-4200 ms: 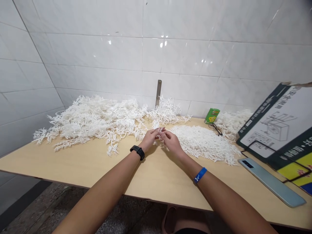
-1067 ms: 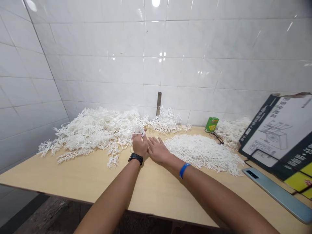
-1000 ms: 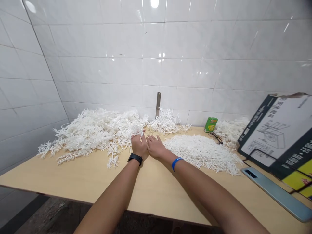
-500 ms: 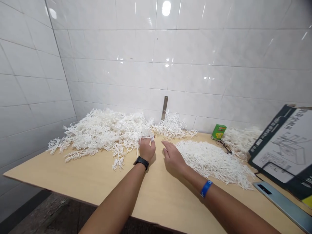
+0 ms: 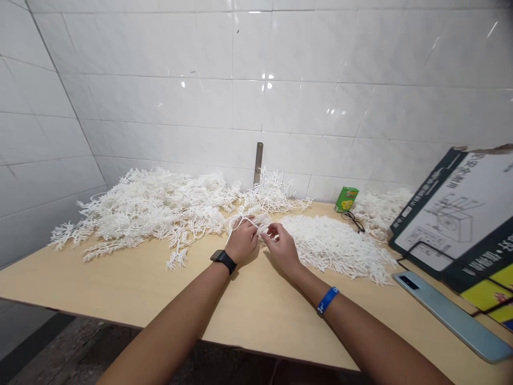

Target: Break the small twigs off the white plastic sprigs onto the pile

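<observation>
My left hand [image 5: 242, 239], with a black watch at the wrist, is closed on a white branching plastic piece [image 5: 261, 221]. A thin white stem of it loops over the back of that hand. My right hand [image 5: 281, 247], with a blue wristband, has its fingers curled in a pinch at the piece's right side; the exact contact is hard to make out. To the left spreads a big tangled heap of white branching pieces [image 5: 160, 206]. Right of my right hand lies a flatter pile of short white pieces [image 5: 336, 247].
A smaller white heap [image 5: 276, 192] lies at the back by a metal strip [image 5: 258, 160]. At right are a small green box [image 5: 347, 199], a dark cord [image 5: 355, 220], another white pile [image 5: 380, 211], a large printed carton [image 5: 452, 224] and a phone [image 5: 452, 315]. A tiled wall backs the wooden table [image 5: 256, 315].
My left hand has drawn away from the left heap with a branching piece. My right hand has come closer and its fingers have curled in to the piece. The view has shifted right and down.
</observation>
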`<state>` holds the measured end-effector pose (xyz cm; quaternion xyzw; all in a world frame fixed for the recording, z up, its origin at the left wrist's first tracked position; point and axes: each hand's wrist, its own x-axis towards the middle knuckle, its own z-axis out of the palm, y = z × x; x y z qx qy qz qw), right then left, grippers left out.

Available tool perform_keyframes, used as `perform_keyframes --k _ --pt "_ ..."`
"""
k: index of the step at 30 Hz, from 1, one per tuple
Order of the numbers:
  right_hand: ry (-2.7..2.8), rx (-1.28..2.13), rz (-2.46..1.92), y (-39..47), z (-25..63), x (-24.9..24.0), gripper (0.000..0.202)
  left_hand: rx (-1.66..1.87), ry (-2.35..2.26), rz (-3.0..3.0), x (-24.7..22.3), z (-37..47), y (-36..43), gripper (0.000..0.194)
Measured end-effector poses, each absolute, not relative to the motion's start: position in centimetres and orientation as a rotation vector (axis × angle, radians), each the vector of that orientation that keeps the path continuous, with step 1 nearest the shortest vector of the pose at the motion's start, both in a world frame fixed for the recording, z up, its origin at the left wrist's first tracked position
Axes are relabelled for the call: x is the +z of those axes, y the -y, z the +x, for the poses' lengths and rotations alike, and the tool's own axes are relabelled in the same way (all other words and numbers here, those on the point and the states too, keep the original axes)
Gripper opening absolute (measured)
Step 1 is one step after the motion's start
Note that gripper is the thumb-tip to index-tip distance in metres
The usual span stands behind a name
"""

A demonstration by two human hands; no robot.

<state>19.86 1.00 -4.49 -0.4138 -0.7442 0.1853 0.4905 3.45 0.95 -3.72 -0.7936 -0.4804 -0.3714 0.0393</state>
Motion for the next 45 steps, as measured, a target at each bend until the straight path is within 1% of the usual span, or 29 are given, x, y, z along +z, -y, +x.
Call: perform_keyframes --k 2,4,8,10,12,14,17,20,22,26,31,34,37,40,45 --pt "1.802 0.566 -0.988 -1.1 19.9 -4.5 0.03 -1.13 1.475 -2.458 -3.6 3.9 -0.6 0.022" --pt "1.805 0.664 -0.944 -1.2 19.8 -4.6 0.031 -1.138 1.466 -2.481 -3.5 4.3 -0.4 0.023" --pt "1.737 0.749 -0.91 -1.5 19.8 -4.9 0.033 -1.209 1.475 -2.47 -3.6 4.8 -0.2 0.024" --pt "1.728 0.774 -0.889 -1.5 19.9 -4.9 0.032 -1.303 1.531 -2.464 -3.6 4.7 -0.3 0.024" --pt "1.726 0.791 -0.877 -1.6 20.0 -4.9 0.03 -1.511 1.604 -2.471 -3.5 4.5 -0.5 0.022" --pt "1.73 0.801 -0.871 -1.5 20.1 -4.9 0.029 -1.866 1.639 -2.575 -3.3 4.3 -0.5 0.017" --pt "1.792 0.803 -0.833 -1.2 20.0 -4.9 0.026 -2.311 1.568 -2.838 -3.2 4.4 -0.5 0.028" --pt "1.893 0.752 -0.783 -0.9 19.7 -4.9 0.023 -2.546 1.614 -2.909 -3.4 4.6 -0.5 0.04" --pt "1.959 0.691 -0.781 -0.7 19.5 -5.0 0.023 -2.653 1.682 -2.877 -3.5 4.7 -0.6 0.041" --pt "1.992 0.602 -0.846 -0.7 19.5 -5.0 0.027 -2.612 1.696 -2.711 -3.7 4.5 -1.1 0.043" --pt "1.781 0.643 -0.949 -0.6 19.8 -4.4 0.034 -2.343 1.672 -2.621 -3.8 4.4 -1.5 0.043" --pt "1.636 0.597 -0.965 -0.5 20.0 -3.8 0.027 -2.298 1.651 -2.585 -3.8 4.5 -1.5 0.037" --pt "1.63 0.533 -0.935 -0.7 20.1 -3.7 0.03 -2.304 1.591 -2.63 -3.5 4.6 -1.2 0.036" --pt "1.734 0.456 -0.897 -1.0 20.2 -3.9 0.019 -2.233 1.654 -2.595 -3.0 4.6 -0.7 0.037" --pt "1.723 0.358 -0.902 -1.0 20.4 -3.9 0.029 -2.131 1.705 -2.546 -2.6 4.5 -0.5 0.039"
